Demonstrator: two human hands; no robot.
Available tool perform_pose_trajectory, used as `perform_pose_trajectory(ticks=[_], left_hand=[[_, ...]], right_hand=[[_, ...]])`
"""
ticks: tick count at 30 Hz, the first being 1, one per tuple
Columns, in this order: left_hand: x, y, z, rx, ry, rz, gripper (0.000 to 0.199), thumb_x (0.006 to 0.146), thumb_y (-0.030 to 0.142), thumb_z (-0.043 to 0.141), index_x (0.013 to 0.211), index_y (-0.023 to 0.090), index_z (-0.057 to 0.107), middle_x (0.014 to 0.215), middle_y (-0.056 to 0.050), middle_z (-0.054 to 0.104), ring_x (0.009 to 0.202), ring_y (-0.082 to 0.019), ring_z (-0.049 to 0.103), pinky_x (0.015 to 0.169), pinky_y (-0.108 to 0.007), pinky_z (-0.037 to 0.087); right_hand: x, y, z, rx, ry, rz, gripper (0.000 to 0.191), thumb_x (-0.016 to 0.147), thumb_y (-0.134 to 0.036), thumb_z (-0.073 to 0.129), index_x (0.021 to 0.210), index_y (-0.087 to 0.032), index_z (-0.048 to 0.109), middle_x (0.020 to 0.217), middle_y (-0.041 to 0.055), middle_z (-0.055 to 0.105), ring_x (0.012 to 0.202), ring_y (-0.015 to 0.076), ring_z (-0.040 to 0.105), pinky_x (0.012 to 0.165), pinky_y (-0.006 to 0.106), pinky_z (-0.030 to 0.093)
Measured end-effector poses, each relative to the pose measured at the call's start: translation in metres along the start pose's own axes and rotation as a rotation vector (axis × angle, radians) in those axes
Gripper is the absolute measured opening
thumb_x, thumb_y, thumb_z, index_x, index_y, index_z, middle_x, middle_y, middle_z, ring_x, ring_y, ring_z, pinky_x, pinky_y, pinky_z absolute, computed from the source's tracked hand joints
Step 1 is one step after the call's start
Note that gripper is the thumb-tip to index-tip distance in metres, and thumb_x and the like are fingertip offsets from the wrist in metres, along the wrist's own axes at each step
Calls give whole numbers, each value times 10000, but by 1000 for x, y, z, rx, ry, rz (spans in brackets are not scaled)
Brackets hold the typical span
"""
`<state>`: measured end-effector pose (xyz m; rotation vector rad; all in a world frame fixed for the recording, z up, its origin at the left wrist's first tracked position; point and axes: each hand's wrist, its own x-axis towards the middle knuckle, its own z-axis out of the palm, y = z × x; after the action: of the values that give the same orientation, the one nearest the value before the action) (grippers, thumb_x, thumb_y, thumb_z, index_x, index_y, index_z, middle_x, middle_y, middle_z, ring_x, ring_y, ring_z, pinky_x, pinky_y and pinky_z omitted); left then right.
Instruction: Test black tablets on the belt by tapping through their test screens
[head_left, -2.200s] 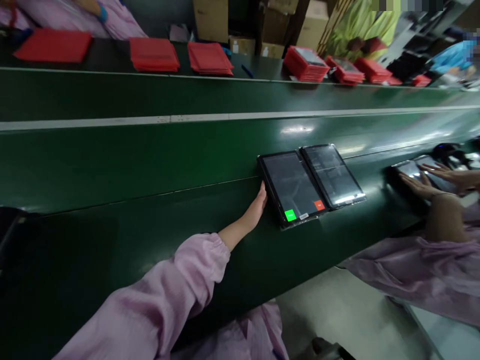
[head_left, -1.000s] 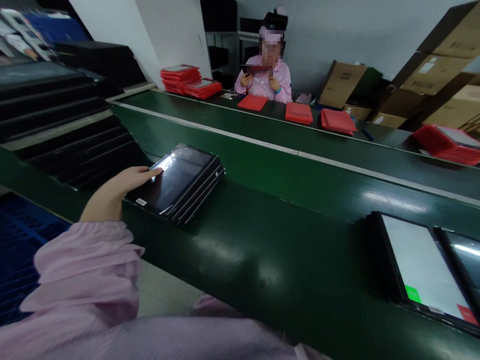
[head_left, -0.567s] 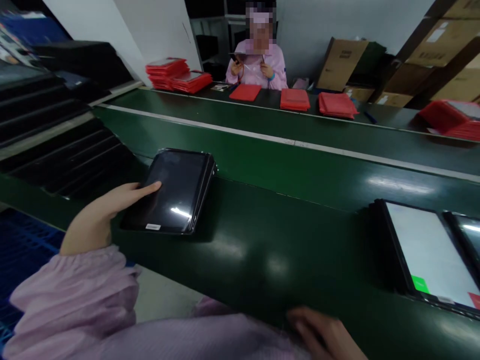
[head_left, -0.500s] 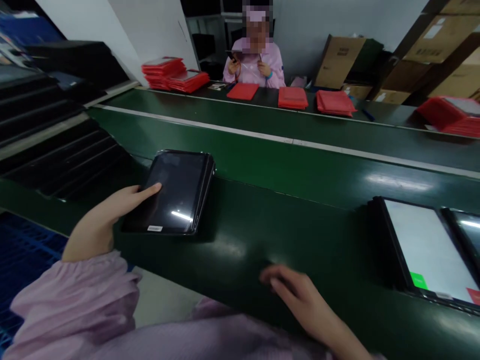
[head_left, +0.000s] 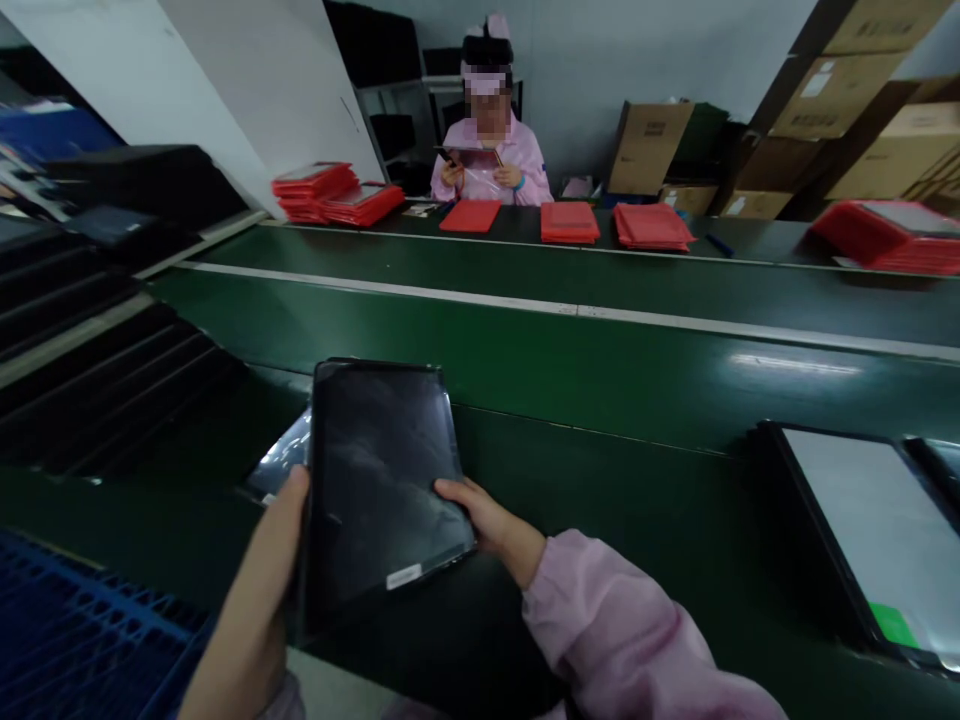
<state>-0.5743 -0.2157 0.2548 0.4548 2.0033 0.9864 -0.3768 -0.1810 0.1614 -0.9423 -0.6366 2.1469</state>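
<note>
A black tablet [head_left: 382,470] with a dark screen and a small white label at its lower edge is held up in front of me. My left hand [head_left: 262,570] is closed on its left edge. On the right edge my right hand [head_left: 487,515] grips it, thumb on the screen and fingers hidden behind. Partly covered by it, another shiny dark tablet [head_left: 285,455] lies on the green bench [head_left: 600,480]. Whether more than one tablet is in my hands, I cannot tell.
On the right lie tablets with a lit white screen [head_left: 862,510]. Dark tablets [head_left: 112,390] stand in a row at left. Across the bench, a person [head_left: 491,160] in pink holds a tablet behind red pouches [head_left: 570,222]. A blue crate [head_left: 90,620] is at lower left.
My right hand has come left from the bench and taken hold of the tablet's right edge. The tablet is now raised toward me, uncovering another one beneath. The view has shifted slightly.
</note>
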Motion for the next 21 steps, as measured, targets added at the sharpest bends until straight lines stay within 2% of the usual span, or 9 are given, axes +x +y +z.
perform_pose_trajectory(ticks=[2,5,7,9,11,13,16,18,21], left_hand=[[-13,-7,19,-223,-184,-161,573,753,825,659,1030,351,824,932,-62,843,1123,-435,778,813,-526,689],[-30,-9,50,-399,-347,-140,439,749,598,802,1070,299,828,1113,-61,847,1262,-384,736,948,-451,680],[-40,-9,70,-424,-411,-149,388,775,535,815,1030,243,827,1151,-94,839,1249,-371,745,964,-438,675],[-49,-14,86,-420,-524,-213,383,840,546,791,1019,209,823,1136,-124,837,1186,-355,774,940,-432,679],[-53,-23,98,-403,-633,-244,412,868,576,790,1015,193,820,1070,-132,841,1098,-338,802,896,-414,683],[-54,-33,107,-374,-716,-189,487,803,619,855,1013,181,821,1010,-128,840,1032,-328,812,859,-385,676],[-53,-43,119,-257,-738,-6,660,564,715,955,908,170,808,879,-105,820,900,-308,804,749,-330,640],[-53,-46,127,-178,-709,75,687,444,738,967,780,173,767,726,-72,765,746,-271,766,643,-301,592],[-54,-47,135,-116,-689,109,616,416,671,985,673,182,714,608,-42,692,600,-223,687,567,-292,542]], right_hand=[[-18,-8,-26,10,34,-3,683,571,-511,981,1145,-220,754,919,46,812,946,298,802,911,446,640],[-48,-17,-55,16,112,-37,642,569,-498,987,1093,-192,776,885,62,822,875,292,807,869,422,641],[-70,-19,-67,21,174,-77,643,582,-535,978,1079,-178,781,909,86,831,864,292,809,864,417,641],[-92,-16,-73,34,242,-135,693,581,-593,971,1112,-192,777,999,100,843,915,291,814,898,408,639],[-115,-9,-75,52,304,-199,776,581,-624,967,1217,-234,754,1148,94,838,1047,294,806,971,401,626],[-135,-2,-76,61,374,-267,835,603,-611,968,1325,-277,715,1266,79,812,1181,306,773,1045,422,603],[-158,6,-78,8,544,-382,828,592,-539,992,1338,-305,720,1343,62,780,1312,329,706,1119,462,568],[-169,9,-80,-27,648,-437,788,570,-518,1001,1286,-303,750,1354,54,773,1338,331,682,1124,452,566],[-184,11,-82,-16,714,-445,703,589,-564,976,1192,-255,785,1235,88,815,1187,348,754,1019,461,625]])
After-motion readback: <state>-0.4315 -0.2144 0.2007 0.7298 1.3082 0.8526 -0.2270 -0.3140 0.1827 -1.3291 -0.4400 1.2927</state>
